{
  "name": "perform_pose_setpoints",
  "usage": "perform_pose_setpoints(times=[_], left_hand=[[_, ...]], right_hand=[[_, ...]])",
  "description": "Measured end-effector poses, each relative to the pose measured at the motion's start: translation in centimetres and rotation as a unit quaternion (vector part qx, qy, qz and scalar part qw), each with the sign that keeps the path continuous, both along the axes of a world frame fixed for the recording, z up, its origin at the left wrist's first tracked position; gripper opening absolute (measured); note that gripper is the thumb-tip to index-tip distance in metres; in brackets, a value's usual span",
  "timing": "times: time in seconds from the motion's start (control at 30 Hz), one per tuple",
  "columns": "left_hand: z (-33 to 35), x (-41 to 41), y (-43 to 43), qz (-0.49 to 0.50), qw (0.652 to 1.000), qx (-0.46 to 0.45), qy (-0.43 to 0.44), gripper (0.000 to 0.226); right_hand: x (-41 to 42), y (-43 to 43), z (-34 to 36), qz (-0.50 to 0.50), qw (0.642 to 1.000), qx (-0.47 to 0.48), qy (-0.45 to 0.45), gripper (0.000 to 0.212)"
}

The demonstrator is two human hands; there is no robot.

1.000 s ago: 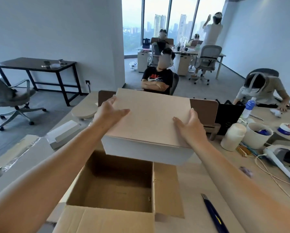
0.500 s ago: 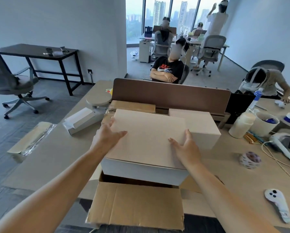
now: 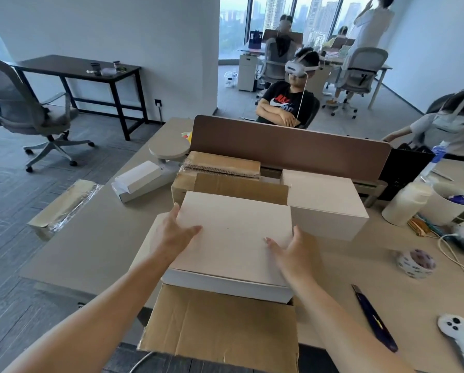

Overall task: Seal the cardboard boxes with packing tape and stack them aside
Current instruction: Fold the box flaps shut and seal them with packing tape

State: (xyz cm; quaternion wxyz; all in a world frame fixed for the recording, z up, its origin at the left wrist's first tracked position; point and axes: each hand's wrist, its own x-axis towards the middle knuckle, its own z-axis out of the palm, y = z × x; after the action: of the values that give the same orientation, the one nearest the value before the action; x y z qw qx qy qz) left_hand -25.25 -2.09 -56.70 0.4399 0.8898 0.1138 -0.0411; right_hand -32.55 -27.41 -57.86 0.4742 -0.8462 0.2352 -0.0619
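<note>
A flat pale box [image 3: 233, 238] sits in the mouth of an open brown cardboard box [image 3: 220, 327], whose front flap hangs toward me and whose back flap stands behind. My left hand [image 3: 171, 232] lies against the pale box's left edge, thumb on the lid and fingers straight along the side. My right hand [image 3: 295, 254] lies against its right edge, thumb on top and fingers spread. A roll of packing tape [image 3: 416, 263] lies on the desk to the right, with a dark blue utility knife [image 3: 373, 319] nearer me.
A second pale box [image 3: 325, 203] stands at the right of the open one, and a brown box [image 3: 222, 162] behind it by the desk divider [image 3: 290, 146]. A white bottle [image 3: 405, 203], a tub [image 3: 446, 208], cables and a controller [image 3: 457, 335] crowd the right side. People sit beyond the divider.
Both hands have brought the pale box down from chest height into the open brown box. My view has tilted down, and my right hand's fingers have spread.
</note>
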Motion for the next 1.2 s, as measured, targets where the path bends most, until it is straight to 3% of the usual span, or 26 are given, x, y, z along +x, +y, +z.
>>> perform_pose_setpoints(times=[0.2,0.3,0.43,0.5,0.6,0.73,0.87,1.0,1.1,1.2], left_hand=[[-3.5,0.6,-0.3,0.013,1.0,0.004,0.023,0.074],[-4.7,1.3,-0.1,-0.001,0.998,0.047,0.032,0.062],[-5.0,1.9,-0.1,0.005,0.993,0.12,0.011,0.04],[-5.5,1.8,-0.4,-0.001,0.981,0.19,-0.029,0.039],[-6.7,1.8,0.0,-0.019,0.97,0.239,-0.049,0.041],[-8.8,2.1,2.1,-0.015,0.964,0.244,0.102,0.079],[-9.5,2.4,3.3,0.007,0.972,0.161,0.171,0.106],[-8.9,2.3,4.5,0.039,0.974,0.16,0.154,0.127],[-7.9,2.3,6.2,0.05,0.964,0.221,0.14,0.14],[-5.9,2.7,7.4,0.036,0.946,0.294,0.129,0.126]], right_hand=[[1.1,-1.1,-3.5,-0.025,0.996,0.064,0.053,0.058],[1.0,-1.8,-4.6,-0.016,0.997,0.025,0.07,0.038],[1.1,-2.4,-4.7,-0.022,0.996,-0.087,0.016,0.005],[1.5,-3.0,-4.6,-0.034,0.993,-0.115,0.014,0.017],[1.7,-4.6,-5.1,-0.034,0.986,-0.119,0.113,0.058],[1.1,-6.9,-7.2,-0.046,0.973,-0.045,0.221,0.097],[0.8,-7.8,-7.4,-0.071,0.973,0.028,0.22,0.12],[1.4,-7.9,-6.2,-0.105,0.957,-0.04,0.269,0.135],[2.0,-8.1,-4.4,-0.099,0.939,-0.131,0.301,0.144],[2.7,-8.8,-2.7,-0.07,0.934,-0.201,0.287,0.141]])
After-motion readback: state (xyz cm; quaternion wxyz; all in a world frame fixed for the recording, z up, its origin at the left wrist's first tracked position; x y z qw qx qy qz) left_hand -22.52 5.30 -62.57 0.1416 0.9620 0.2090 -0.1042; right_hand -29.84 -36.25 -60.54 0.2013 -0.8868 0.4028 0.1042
